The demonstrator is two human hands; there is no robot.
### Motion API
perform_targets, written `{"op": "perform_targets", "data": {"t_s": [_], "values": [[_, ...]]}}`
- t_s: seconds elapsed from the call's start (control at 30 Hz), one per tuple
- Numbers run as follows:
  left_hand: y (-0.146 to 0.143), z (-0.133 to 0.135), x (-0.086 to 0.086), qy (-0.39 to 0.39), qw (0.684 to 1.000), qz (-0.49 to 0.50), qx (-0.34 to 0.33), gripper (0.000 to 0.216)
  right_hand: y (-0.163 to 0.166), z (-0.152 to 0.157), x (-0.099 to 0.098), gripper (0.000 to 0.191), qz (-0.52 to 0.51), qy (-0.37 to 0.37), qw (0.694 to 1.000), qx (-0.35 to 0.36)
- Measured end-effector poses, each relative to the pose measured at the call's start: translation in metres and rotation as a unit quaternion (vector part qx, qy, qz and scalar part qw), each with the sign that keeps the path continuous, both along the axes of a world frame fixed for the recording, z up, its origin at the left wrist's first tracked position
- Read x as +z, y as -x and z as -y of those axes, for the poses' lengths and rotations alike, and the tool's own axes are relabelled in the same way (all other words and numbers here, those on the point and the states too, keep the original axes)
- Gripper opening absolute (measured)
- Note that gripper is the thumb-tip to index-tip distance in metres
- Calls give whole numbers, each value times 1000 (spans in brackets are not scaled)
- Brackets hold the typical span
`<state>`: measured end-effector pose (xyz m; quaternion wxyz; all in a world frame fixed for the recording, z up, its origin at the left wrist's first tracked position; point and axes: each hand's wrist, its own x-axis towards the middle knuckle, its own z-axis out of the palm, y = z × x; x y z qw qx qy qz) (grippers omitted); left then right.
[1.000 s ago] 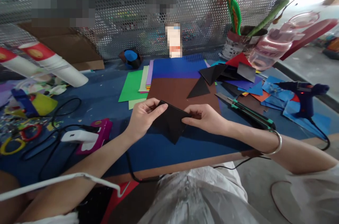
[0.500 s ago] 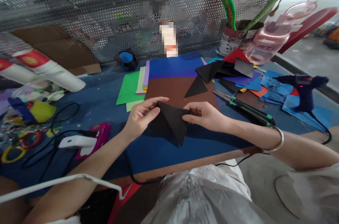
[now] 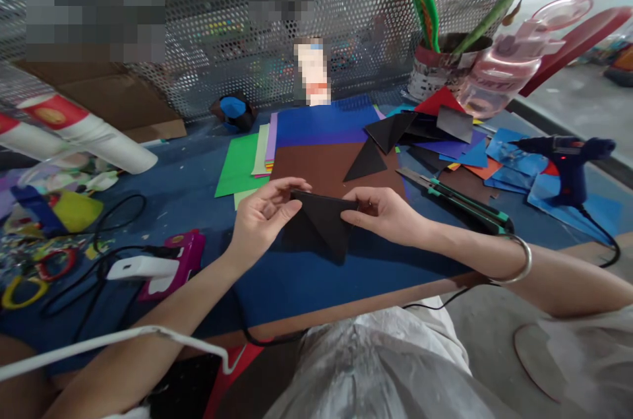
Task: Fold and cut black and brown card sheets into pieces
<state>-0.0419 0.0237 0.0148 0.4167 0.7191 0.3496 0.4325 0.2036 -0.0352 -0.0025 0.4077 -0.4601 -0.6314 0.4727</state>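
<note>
A folded piece of black paper (image 3: 324, 224) is held between my two hands, above the near part of the blue tabletop. My left hand (image 3: 264, 214) pinches its upper left corner, thumb in front and fingers behind. On the upper right edge, my right hand (image 3: 378, 211) grips it between thumb and curled fingers. The paper's point hangs downward toward me. Just beyond lies a brown sheet (image 3: 309, 165) on a stack of coloured paper, with a black folded triangle (image 3: 366, 161) on it. To the right of my right hand rests a green-and-black utility knife (image 3: 465, 204).
A blue glue gun (image 3: 568, 161) stands at right near blue paper pieces. Behind are a pink bottle (image 3: 499, 79) and a tool pot (image 3: 430, 72). At left are white paper cups (image 3: 109, 142), a magenta power strip (image 3: 185, 260), cables and scissors (image 3: 24, 290). Perforated metal closes the back.
The black paper has tilted, its lower point rising slightly and its two lower tips now looking like one. Both hands keep their hold. The view has shifted a little.
</note>
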Motion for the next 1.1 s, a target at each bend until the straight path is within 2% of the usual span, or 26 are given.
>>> {"op": "perform_targets", "data": {"t_s": [0.13,0.2,0.3,0.4,0.63,0.73,0.83,0.9,1.0,1.1], "values": [[-3,8,10,-129,984,-20,120,17,0,1,-1,20,25,-41,998,-48],[-3,12,13,-135,978,-67,145,23,-1,2,0,18,60,-91,991,-76],[-5,15,12,-56,987,-87,125,18,-2,3,3,15,125,-174,972,-98],[-7,15,9,30,997,-32,69,30,-3,5,6,15,156,-234,956,-87],[-4,13,13,110,993,50,-10,28,-1,8,8,18,161,-318,934,-15],[-3,14,16,113,993,44,-8,22,0,10,11,25,157,-284,946,-11],[-3,14,16,103,993,43,28,23,-2,10,16,49,159,-180,969,-63],[-4,12,16,101,992,53,47,25,-4,8,18,51,155,-104,979,-88],[-7,10,15,111,990,73,53,29,-6,4,17,60,127,-13,991,-43],[-9,10,15,132,988,72,40,30,-5,1,13,67,42,44,998,24]]}}
